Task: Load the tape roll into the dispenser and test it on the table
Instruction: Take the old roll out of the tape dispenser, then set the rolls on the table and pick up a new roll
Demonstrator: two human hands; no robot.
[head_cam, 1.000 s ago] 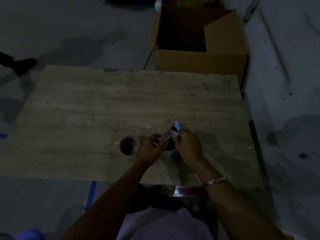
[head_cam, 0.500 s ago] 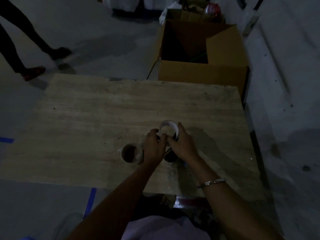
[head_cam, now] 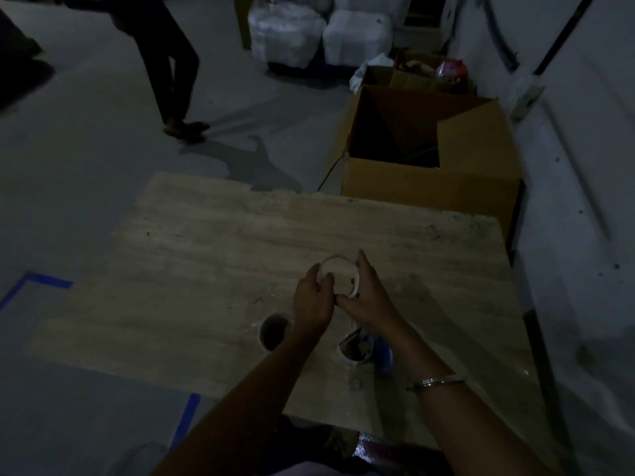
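Dispenser point(head_cam: 364, 348) lies on the table point(head_cam: 206, 269) near its front edge, a tape roll point(head_cam: 275, 333) just to its left. Beyond them, left hand point(head_cam: 312, 300) and right hand point(head_cam: 369, 297) pinch a pale ring point(head_cam: 338, 274) between curled fingers above the tabletop. Farther back stands an open cardboard box point(head_cam: 429, 183).

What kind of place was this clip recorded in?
Probably a warehouse or storeroom, dimly lit. A bare concrete floor with blue tape lines, an open cardboard box beside the table, and white wrapped bundles stacked at the back point that way.
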